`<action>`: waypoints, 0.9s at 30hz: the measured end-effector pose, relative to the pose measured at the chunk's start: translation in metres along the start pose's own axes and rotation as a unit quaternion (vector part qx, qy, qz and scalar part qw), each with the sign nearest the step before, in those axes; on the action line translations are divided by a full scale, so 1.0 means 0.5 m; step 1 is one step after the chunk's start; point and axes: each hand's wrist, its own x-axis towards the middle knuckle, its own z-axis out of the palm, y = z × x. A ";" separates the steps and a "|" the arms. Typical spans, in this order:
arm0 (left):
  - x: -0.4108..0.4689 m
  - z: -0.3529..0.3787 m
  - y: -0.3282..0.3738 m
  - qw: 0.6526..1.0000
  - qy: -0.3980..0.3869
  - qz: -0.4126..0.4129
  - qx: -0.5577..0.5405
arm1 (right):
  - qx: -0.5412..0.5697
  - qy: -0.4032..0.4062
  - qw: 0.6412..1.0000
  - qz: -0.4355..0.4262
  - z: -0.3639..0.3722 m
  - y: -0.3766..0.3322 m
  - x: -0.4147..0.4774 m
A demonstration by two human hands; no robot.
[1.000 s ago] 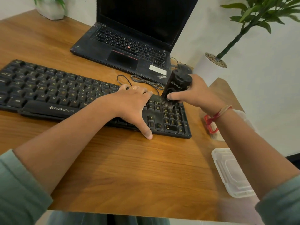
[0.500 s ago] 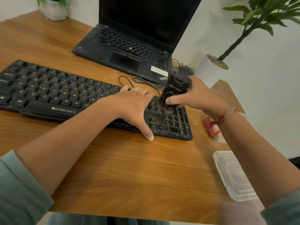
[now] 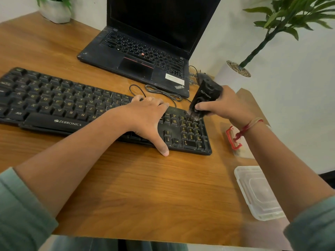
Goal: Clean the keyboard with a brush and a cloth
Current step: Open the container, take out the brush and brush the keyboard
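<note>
1. Keyboard (image 3: 54,100): lay flat along the wooden desk (image 3: 145,187), black, lettered ZEBRONICS on the front lip, number pad (image 3: 190,132) at the right end; ran in from the picture's left edge.
2. Left hand (image 3: 145,116): pressed palm-down on the keys just left of the arrow block; kept fingers straight and close together, reaching to the far edge; spread the thumb wide, tip down at the keyboard's near edge.
3. Right hand (image 3: 224,105): gripped the brush (image 3: 208,95), thumb laid across the near face, other fingers curled round the far side and mostly hidden; wore a red thread band (image 3: 248,125) at the wrist.
4. Brush: black and blocky, printed with a logo too blurred to read; stood tilted, top leaning away toward the corner of the laptop (image 3: 137,57); touched bristles (image 3: 194,115) down on the top rows of the number pad.
5. Laptop: sat open behind the keyboard, screen dark, front right corner near the brush's top.
6. Cable (image 3: 159,91): looped on the desk between laptop and keyboard.
7. Clear plastic tub (image 3: 257,192): rested at the desk's right edge, toward the front.
8. Red-handled item (image 3: 233,142): lay just beside the keyboard's right end, partly behind the right wrist; could not be identified.
9. White pot (image 3: 233,75) with a leafy plant: stood beyond the desk, behind the right hand.
10. Second potted plant (image 3: 54,13): stood at the desk's far left.
</note>
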 end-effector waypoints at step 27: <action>0.005 0.005 -0.002 1.000 0.000 0.001 -0.004 | -0.075 -0.071 0.991 -0.083 -0.023 -0.014 -0.030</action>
